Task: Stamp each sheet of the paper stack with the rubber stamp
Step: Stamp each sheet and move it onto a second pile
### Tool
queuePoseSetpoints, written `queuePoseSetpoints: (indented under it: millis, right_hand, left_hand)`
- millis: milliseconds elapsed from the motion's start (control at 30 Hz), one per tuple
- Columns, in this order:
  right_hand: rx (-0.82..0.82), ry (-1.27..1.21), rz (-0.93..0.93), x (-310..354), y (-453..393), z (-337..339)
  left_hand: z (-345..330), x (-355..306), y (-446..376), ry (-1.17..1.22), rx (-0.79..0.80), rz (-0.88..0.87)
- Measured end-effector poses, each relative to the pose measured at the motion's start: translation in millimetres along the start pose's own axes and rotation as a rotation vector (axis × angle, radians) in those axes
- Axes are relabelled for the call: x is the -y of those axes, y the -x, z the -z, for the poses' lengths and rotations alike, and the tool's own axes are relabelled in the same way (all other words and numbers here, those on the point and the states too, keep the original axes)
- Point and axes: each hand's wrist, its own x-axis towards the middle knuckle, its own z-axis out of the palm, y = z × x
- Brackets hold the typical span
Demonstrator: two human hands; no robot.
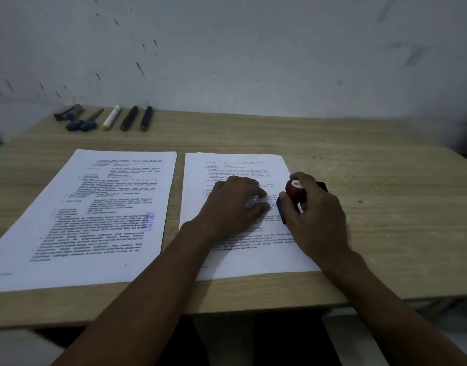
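Note:
Two piles of printed sheets lie side by side on the wooden table. The left pile (95, 220) has a purple stamp mark (150, 221) near its right edge. On the right pile (235, 165), my left hand (232, 204) lies flat, fingers pressing the top sheet. My right hand (314, 215) grips the rubber stamp (295, 190) by its dark red knob. The stamp's dark base sits at the right edge of that sheet. Whether the base touches the paper I cannot tell.
Several markers and pens (111, 118) lie in a row at the back left of the table (385, 207), close to the white wall. The table's front edge runs just below the two piles.

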Motion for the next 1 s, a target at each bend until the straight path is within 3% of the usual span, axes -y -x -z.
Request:
queuePoseSetpoints:
  millis: [700,1000]
  right_hand:
    - [-0.027,0.143,-0.045,0,5,2]
    - [-0.097,-0.062,-0.001,1,-5,15]
  left_hand:
    - [-1,-2,4,-0.021,0.014,0.013]
    - [8,-9,1,-0.055,0.057,0.013]
